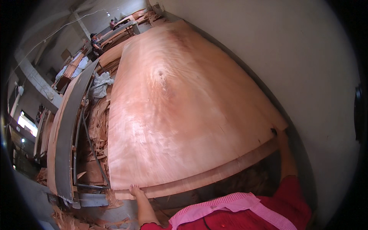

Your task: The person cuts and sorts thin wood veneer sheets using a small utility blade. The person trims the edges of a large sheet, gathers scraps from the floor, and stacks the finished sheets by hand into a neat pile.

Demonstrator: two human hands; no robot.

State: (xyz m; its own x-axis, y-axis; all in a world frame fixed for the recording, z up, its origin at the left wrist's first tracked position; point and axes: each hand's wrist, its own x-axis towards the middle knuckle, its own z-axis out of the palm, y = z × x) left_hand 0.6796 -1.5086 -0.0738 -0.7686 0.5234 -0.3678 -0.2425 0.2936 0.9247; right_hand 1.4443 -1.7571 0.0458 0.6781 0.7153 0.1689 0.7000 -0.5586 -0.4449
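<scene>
A broad, thin sheet of reddish-tan wood veneer [184, 115] stretches away from me over a stack, with a knot mark in its upper part. At its near left corner my left hand [135, 190] is closed on the edge. My right hand [282, 134] grips the near right corner, its fingers partly hidden by the sheet. Beside that hand, a small dark spot shows on the veneer. Below the top sheet's near edge runs a strip of another veneer layer [207, 176].
A pale wall [306, 76] runs close along the right. On the left stand a long grey-topped bench [65, 142] with a metal frame and scattered veneer scraps [99, 130]. White plastic sheeting [101, 85] lies beyond. A co-worker [95, 43] is at the far left.
</scene>
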